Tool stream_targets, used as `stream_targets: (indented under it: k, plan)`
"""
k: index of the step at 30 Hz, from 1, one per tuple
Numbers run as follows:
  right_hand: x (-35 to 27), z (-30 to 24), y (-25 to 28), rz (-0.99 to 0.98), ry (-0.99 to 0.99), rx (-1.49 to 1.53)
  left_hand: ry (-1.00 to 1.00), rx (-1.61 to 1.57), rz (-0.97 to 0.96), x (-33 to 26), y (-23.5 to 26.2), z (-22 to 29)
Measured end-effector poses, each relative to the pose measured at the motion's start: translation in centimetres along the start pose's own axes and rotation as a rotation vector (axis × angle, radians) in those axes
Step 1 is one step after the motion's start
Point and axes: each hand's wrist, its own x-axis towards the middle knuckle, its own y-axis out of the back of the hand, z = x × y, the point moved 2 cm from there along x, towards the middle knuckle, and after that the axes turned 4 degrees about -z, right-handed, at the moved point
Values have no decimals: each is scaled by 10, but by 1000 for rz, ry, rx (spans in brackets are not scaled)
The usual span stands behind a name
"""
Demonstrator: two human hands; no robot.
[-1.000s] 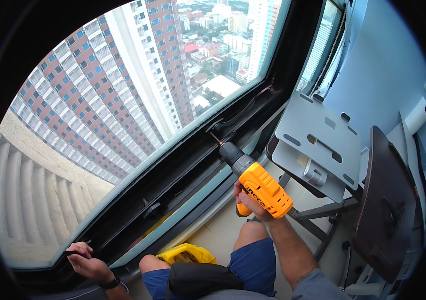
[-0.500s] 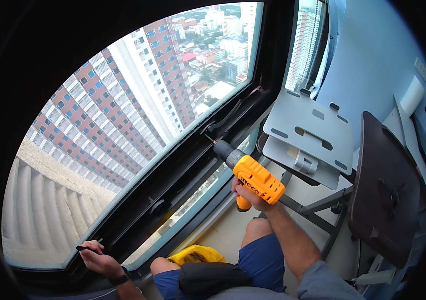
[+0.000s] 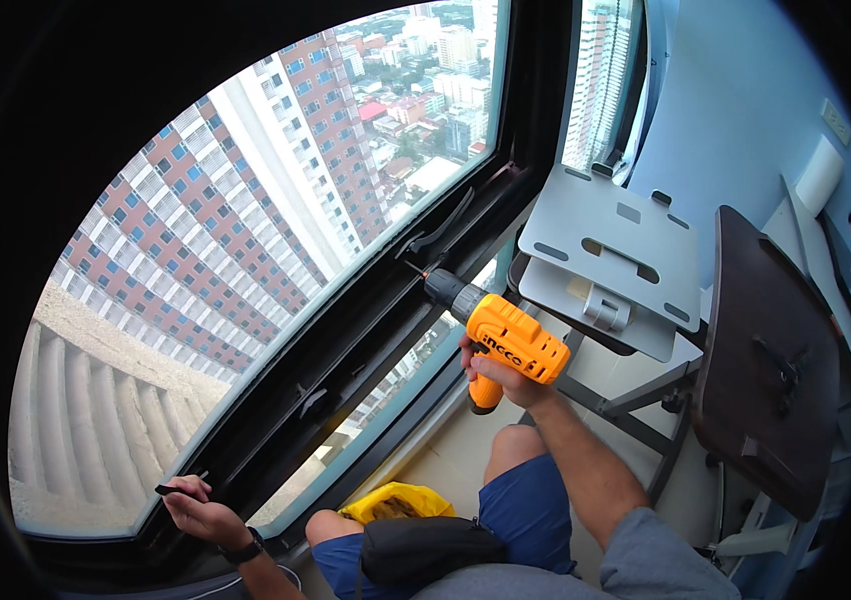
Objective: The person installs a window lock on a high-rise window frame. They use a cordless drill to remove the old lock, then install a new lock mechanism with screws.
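An orange and black cordless drill [image 3: 516,338] is in my right hand [image 3: 508,378], whose fingers wrap round its grip. Its thin bit points up and left at the black window frame [image 3: 371,315], close to a black window handle [image 3: 443,225]. Whether the tip touches the frame, I cannot tell. Low on the left, my left hand [image 3: 201,512] is closed round a slim black handle-like piece [image 3: 168,490] by the frame's lower corner. My palm and fingers hide part of that piece.
A silver laptop stand [image 3: 611,245] rests on a small table to the right. Beside it a dark brown tilted board [image 3: 771,370] stands on a metal frame. Between my knees lies a yellow bag [image 3: 401,502], behind a black pouch [image 3: 426,550] on my lap. Beyond the glass are tall buildings.
The whole view has shifted slightly. My right hand keeps the drill pointed at almost the same spot on the frame, and my left hand stays closed at the lower corner.
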Motion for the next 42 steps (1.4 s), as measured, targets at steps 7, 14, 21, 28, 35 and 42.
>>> stream_targets:
  k: [7, 14, 21, 28, 35, 42]
  plan:
    - [-1, 3, 3, 3, -17, 7, -17, 34, -2, 1, 0, 2]
    - [0, 7, 17, -15, 62, -276, -15, 44, 19, 1, 3, -1]
    - [2, -1, 15, -31, 69, -239, -21, 77, 21, 1, 1, 1]
    - [2, -5, 7, -6, -38, -50, -7, 87, 22, -1, 0, 3]
    - [-9, -38, -27, 132, 387, -59, 17, 71, 38, -3, -3, 0]
    - [71, -53, -44, 340, 390, 305, 6, 58, 18, -2, -2, -1]
